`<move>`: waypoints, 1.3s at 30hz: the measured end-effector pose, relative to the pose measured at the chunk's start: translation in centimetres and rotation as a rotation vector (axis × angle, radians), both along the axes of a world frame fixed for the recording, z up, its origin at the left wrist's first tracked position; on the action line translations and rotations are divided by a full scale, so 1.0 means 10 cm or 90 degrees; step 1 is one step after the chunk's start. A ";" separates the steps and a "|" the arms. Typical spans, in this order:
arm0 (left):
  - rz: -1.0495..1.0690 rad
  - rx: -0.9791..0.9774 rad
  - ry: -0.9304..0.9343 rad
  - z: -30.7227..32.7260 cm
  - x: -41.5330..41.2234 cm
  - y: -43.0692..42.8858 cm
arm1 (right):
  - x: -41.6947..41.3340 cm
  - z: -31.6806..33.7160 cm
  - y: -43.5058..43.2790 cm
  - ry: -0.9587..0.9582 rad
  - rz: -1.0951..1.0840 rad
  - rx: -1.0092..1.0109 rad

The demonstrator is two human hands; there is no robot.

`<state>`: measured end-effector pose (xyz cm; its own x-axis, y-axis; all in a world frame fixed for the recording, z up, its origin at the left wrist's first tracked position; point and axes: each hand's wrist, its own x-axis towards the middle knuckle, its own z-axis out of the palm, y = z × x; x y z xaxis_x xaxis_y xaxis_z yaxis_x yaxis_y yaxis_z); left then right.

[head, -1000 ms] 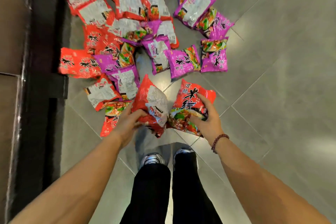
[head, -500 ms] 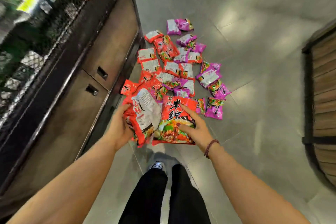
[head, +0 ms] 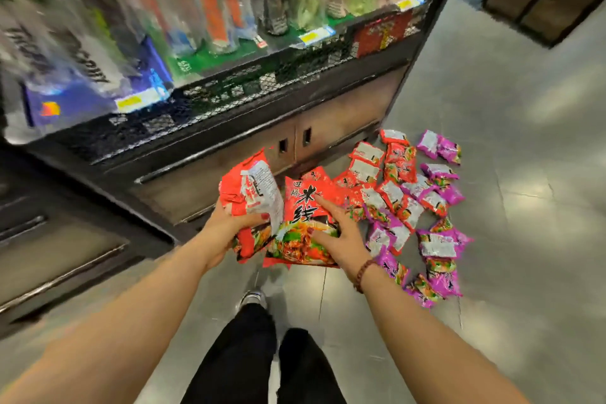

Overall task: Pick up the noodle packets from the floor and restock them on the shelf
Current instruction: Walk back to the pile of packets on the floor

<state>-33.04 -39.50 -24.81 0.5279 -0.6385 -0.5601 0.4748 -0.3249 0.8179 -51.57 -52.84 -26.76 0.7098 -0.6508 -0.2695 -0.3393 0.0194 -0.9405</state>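
Both hands full here. The left hand (head: 226, 227) is clamped round a red noodle packet (head: 254, 193) turned label-side out, thumb across it. The right hand (head: 341, 239) grips a second red packet with black lettering (head: 303, 207), fingers spread over its face, and the two packets touch edge to edge. They're held up in front of the shelf's cabinet doors (head: 331, 126), below its black mesh front rail (head: 229, 90). The remaining red and purple packets (head: 406, 207) lie on the floor to the right, their far edge just beside the cabinet base. Bare grey tile (head: 531, 180) opens up further right.
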 end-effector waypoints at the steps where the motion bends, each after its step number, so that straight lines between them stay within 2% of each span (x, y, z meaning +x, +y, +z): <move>1: 0.031 -0.007 -0.001 0.01 0.02 0.17 | 0.08 0.05 0.06 0.006 0.036 -0.006; 8: 0.274 -0.039 0.060 0.13 0.19 1.61 | 0.78 0.20 0.80 -0.002 0.242 -0.012; 13: 0.403 -0.025 0.054 0.21 0.26 2.77 | 1.37 0.33 1.62 -0.017 0.384 0.019; 19: 0.544 0.006 0.034 0.18 0.30 4.41 | 2.01 0.37 2.98 -0.007 0.502 0.069; 27: 0.678 0.034 0.020 0.22 0.18 6.39 | 2.60 0.35 4.99 -0.008 0.682 0.066; 39: 0.957 0.009 0.021 0.13 -0.06 8.02 | 3.34 0.40 6.96 0.040 0.902 0.074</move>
<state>-33.69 40.72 -23.48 0.6549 0.4775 -0.5858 0.3810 0.4608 0.8016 -18.17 16.81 -22.76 0.7168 0.6163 -0.3263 -0.1768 -0.2920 -0.9399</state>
